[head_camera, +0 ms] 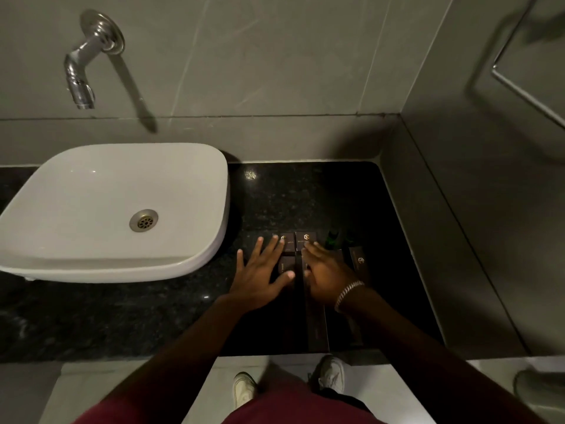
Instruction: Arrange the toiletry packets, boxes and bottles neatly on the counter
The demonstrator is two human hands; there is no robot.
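Several dark brown toiletry boxes with gold logos lie on the black granite counter (305, 191) right of the basin. Two small boxes (306, 238) sit side by side at the back of the group. My left hand (263, 270) lies flat with its fingers spread, partly covering the boxes at the left. My right hand (328, 275), with a bracelet at the wrist, rests palm down on a long box (318, 325) that reaches toward the counter's front edge. A green bottle (332, 241) stands just behind the right hand. Another box (360, 260) lies at the right, next to a second dark bottle.
A white basin (76, 191) sits on the counter at the left, under a chrome wall tap (81, 78). Grey tiled walls close the back and the right side. My shoes show on the floor below the counter's front edge (275, 356).
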